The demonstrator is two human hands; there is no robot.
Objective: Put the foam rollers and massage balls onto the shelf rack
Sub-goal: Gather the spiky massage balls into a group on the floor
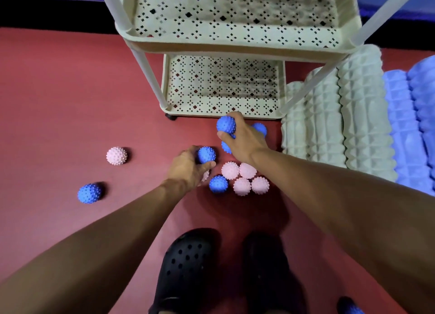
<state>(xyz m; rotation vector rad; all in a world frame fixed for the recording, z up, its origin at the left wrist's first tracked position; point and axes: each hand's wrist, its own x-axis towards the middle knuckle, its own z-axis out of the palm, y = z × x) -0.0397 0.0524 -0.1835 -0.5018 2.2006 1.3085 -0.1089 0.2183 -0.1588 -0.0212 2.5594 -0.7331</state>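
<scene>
We are bending over the red floor, where the cream shelf rack is standing at twelve o'clock with both tiers bare. Pale green foam rollers and blue foam rollers are lying at two o'clock. Our right hand is gripping a blue massage ball; our left hand is curling around another blue ball. Four pink balls are clustering between our forearms.
</scene>
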